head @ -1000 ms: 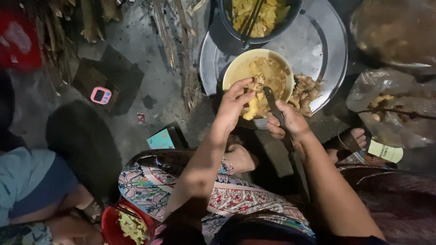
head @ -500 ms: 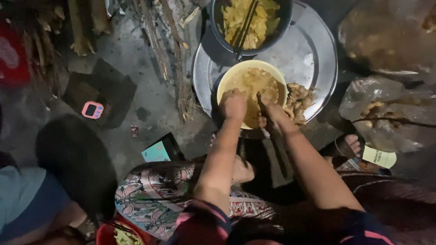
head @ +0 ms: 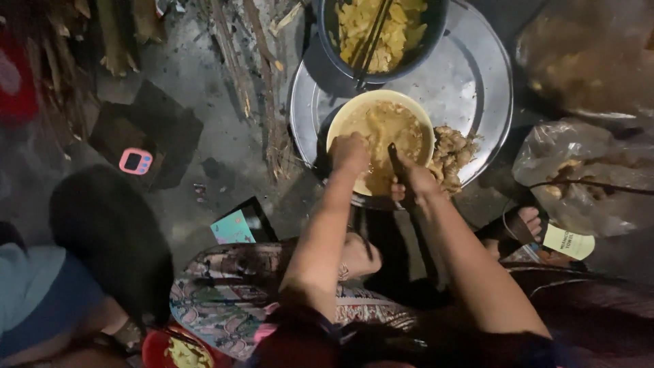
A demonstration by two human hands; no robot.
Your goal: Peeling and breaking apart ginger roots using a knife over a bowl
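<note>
My left hand is closed over the near rim of a yellow bowl of brownish liquid with pale pieces in it; what it holds is hidden under the fingers. My right hand grips a dark knife whose blade points up over the bowl. The bowl stands on a round metal tray. A heap of knobbly brown roots lies on the tray right of the bowl.
A dark pot of yellow slices with chopsticks sits at the tray's far side. Clear plastic bags lie to the right. A small pink device and dry stalks lie on the ground at left. Another person sits at lower left.
The view has drifted slightly. My left hand has lowered from above the bowl to its near rim, and both hands now sit close together over the bowl.
</note>
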